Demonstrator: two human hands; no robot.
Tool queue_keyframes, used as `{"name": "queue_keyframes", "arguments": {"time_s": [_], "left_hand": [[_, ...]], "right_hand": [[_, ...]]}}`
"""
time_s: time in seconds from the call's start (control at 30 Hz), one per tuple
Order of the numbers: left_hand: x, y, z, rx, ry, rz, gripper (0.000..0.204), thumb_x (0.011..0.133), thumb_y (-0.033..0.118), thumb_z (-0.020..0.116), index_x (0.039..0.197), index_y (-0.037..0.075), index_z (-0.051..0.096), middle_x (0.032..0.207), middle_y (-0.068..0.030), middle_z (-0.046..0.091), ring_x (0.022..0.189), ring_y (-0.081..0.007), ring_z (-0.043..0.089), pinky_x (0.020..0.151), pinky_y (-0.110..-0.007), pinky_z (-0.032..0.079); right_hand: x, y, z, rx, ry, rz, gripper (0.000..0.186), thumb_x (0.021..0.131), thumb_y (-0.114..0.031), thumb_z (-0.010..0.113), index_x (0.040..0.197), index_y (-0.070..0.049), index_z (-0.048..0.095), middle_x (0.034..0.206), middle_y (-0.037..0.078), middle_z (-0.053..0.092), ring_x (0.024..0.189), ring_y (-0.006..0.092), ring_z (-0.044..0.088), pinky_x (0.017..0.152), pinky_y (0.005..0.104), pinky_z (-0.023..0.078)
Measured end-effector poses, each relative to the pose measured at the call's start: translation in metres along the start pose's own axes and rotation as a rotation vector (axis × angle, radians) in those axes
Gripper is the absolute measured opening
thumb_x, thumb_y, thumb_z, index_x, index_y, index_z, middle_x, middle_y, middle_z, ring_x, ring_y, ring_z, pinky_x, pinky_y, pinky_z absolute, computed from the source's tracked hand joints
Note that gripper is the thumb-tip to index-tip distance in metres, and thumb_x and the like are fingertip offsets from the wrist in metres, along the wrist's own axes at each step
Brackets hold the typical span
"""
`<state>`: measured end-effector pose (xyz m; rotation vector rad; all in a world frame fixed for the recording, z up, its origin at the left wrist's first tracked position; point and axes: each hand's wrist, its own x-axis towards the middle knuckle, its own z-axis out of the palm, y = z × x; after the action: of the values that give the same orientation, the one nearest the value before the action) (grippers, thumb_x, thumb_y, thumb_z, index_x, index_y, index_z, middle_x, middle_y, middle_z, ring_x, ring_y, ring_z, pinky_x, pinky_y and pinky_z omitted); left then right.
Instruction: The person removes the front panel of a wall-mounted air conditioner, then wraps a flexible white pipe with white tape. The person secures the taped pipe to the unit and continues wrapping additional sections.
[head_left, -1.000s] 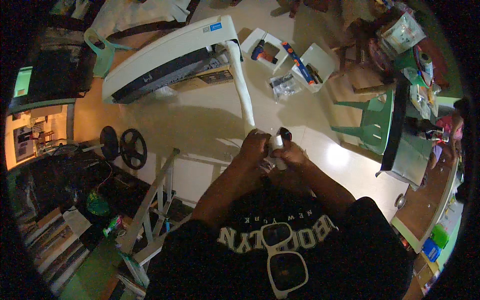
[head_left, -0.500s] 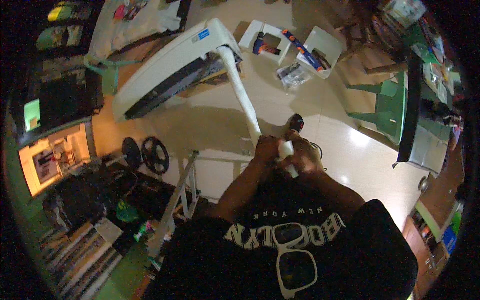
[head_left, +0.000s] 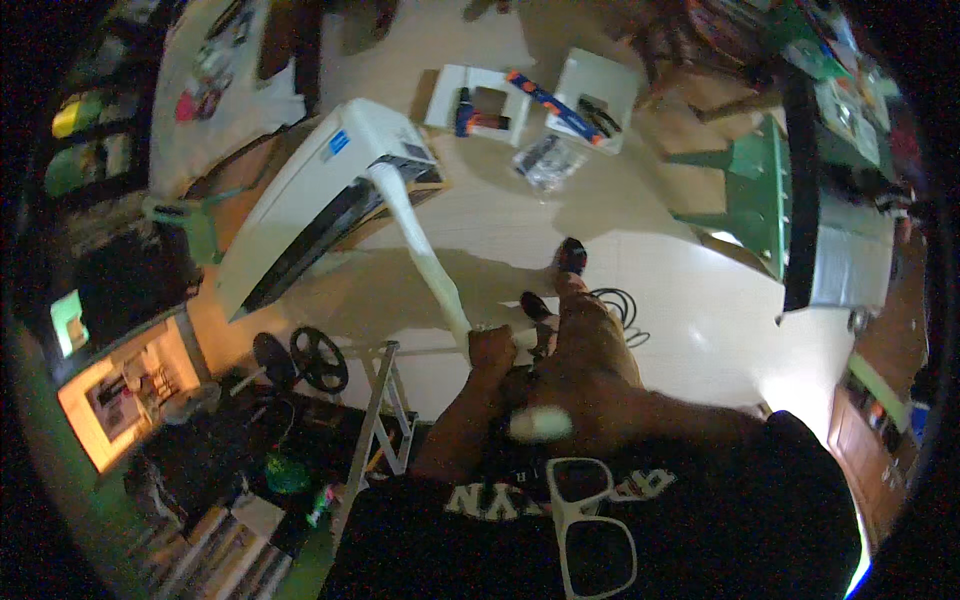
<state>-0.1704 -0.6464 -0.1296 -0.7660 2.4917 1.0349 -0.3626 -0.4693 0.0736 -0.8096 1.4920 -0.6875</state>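
Head view: my left hand (head_left: 490,352) still grips the white-wrapped pipe (head_left: 424,250) from the air conditioner (head_left: 315,170); my right hand (head_left: 572,402), grip too blurred to tell, drops nearer my shirt (head_left: 700,530); stepladder (head_left: 372,415) close left, open floor (head_left: 680,310) ahead.

At twelve o'clock a blue-and-orange drill (head_left: 467,122) lies on a white tray (head_left: 445,95); towards one o'clock — a blue-and-orange bar (head_left: 556,107), slanting near a clear plastic packet (head_left: 548,163). A green plastic chair (head_left: 762,190) shows at two, a black cable (head_left: 629,304) coils at three, a metal stepladder (head_left: 373,415) stands at seven — and a black spoked wheel (head_left: 318,360) at eight.
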Motion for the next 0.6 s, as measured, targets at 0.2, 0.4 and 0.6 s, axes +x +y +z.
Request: {"name": "queue_keyframes", "arguments": {"time_s": [0.2,0.4,0.6], "left_hand": [[0.006,0.039,-0.042,0.254,-0.295,0.042,0.047,0.079,0.025,0.072,0.123,0.009,0.07,0.104,-0.013,0.075,0.095,-0.0308,0.072,0.081,-0.046,0.057],[0.006,0.035,-0.082,0.276,-0.553,-0.017,0.045,0.076,0.023,0.072,0.118,0.007,0.07,0.099,-0.0205,0.073,0.094,-0.0394,0.07,0.088,-0.047,0.055],[0.022,0.033,-0.085,-0.056,-0.444,0.048,0.029,0.08,0.018,0.066,0.102,0.0,0.07,0.087,-0.0228,0.072,0.083,-0.043,0.069,0.079,-0.047,0.054]], "right_hand": [[0.093,0.151,-0.026,0.338,0.474,0.375,0.066,0.084,-0.03,0.078,0.136,-0.001,0.049,0.112,0.022,0.069,0.101,0.0379,0.069,0.088,0.0466,0.056],[0.172,0.244,-0.045,0.407,0.876,0.466,0.063,0.083,-0.035,0.075,0.131,-0.001,0.054,0.109,0.024,0.071,0.105,0.0405,0.069,0.094,0.0503,0.054],[0.167,0.212,-0.022,-0.157,0.434,0.055,0.055,0.082,-0.021,0.075,0.132,-0.006,0.059,0.119,0.021,0.069,0.114,0.042,0.065,0.098,0.0474,0.054]]}}
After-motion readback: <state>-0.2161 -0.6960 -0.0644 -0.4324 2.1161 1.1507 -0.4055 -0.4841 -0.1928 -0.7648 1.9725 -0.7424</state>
